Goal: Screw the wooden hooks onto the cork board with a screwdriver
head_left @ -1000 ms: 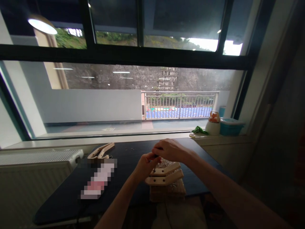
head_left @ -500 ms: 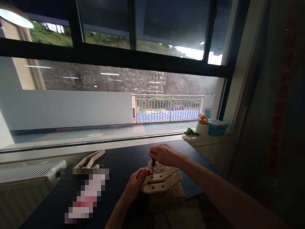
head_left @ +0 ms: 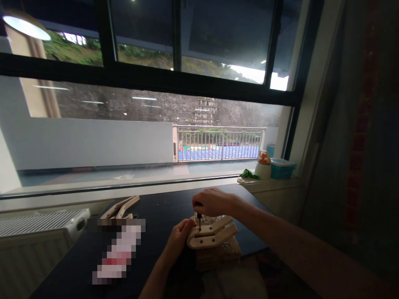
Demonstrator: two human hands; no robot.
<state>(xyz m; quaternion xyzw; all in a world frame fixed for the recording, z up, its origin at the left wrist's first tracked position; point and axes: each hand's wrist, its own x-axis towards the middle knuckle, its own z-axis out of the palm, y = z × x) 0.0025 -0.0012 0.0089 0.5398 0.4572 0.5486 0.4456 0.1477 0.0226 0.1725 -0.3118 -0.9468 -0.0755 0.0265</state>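
Note:
My right hand (head_left: 213, 202) is wrapped round the dark handle of a screwdriver (head_left: 200, 223), held upright with its tip down at the upper arm of a wooden piece. That pale wooden piece (head_left: 207, 241) has two bent arms, a rounded left end and several dark holes. It rests on a rough, brown block (head_left: 218, 252). My left hand (head_left: 180, 236) grips the rounded left end of the piece, thumb and fingers closed near the screwdriver tip. Whatever sits under the tip is too small to make out.
On the dark table (head_left: 156, 238), similar wooden pieces (head_left: 121, 209) lie at the left, beside a pixelated patch. A white radiator (head_left: 46, 228) stands left of the table. The windowsill at the back right holds a teal box (head_left: 282, 169), a white container (head_left: 262, 170) and green leafy stuff (head_left: 248, 173).
My right hand and the screwdriver have shifted slightly, with the grip on the handle turned a little. The left hand still holds the wooden piece. The whole view has tilted slightly.

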